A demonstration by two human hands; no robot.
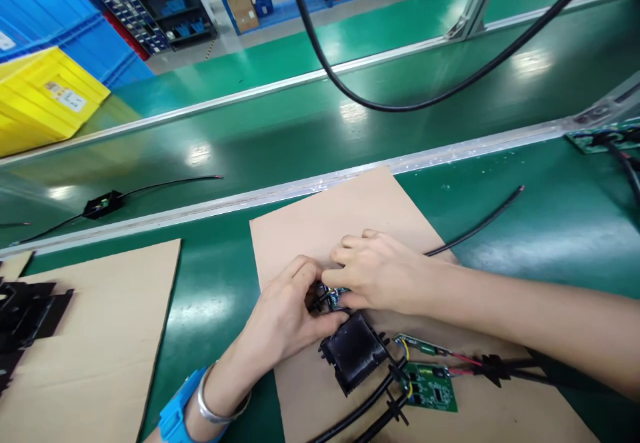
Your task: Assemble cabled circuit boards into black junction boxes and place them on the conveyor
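Note:
Over the cardboard sheet my two hands meet at a small circuit board with wires, mostly covered by fingers. My left hand curls around a black plastic housing at the board's left side, its thumb along the near side. From the right, my right hand pinches the board, thumb below and fingers above. Just nearer than the hands lies an open black plastic case, hollow side up. Beside it rest a green circuit board and a narrower board, joined to black cables and red wires.
Under the work lies a cardboard sheet on the green bench. At left, another cardboard sheet carries black plastic parts. A metal rail crosses behind, with a wired black box beyond. A black cable hangs overhead.

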